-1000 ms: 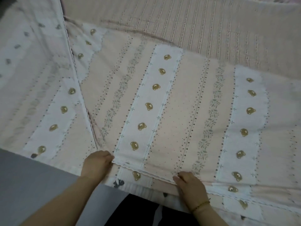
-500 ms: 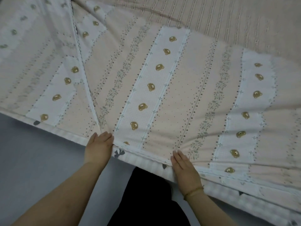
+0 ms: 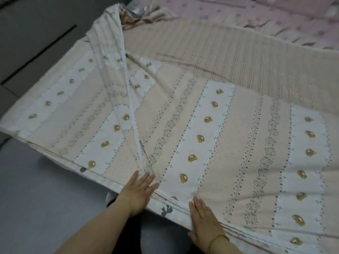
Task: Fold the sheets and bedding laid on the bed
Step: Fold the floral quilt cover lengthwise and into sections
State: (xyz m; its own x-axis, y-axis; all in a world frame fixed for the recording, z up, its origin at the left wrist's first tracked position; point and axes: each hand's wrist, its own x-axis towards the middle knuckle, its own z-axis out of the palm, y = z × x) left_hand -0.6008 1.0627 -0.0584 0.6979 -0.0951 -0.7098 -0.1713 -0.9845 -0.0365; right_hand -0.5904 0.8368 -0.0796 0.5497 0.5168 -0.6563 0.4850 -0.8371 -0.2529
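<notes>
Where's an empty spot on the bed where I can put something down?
The striped cover is bare, between the far edge of the bear sheet and the pink bedding. The floor beside the bed is free. Crowded: the near edge, where the left hand and right hand press the sheet flat.

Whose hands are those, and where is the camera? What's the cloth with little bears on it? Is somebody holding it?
There is no robot here, just a person. The camera sits on their head and looks down, so you see their arms as if they were your own. The left hand and the right hand lie flat with straight fingers, pressing on the near edge of the bear sheet. Neither hand grips anything. A long fold in the sheet runs away from the left hand. The sheet is spread over striped bedding, and a pink dotted cover lies farther back. The grey part on the left is the floor.
</notes>
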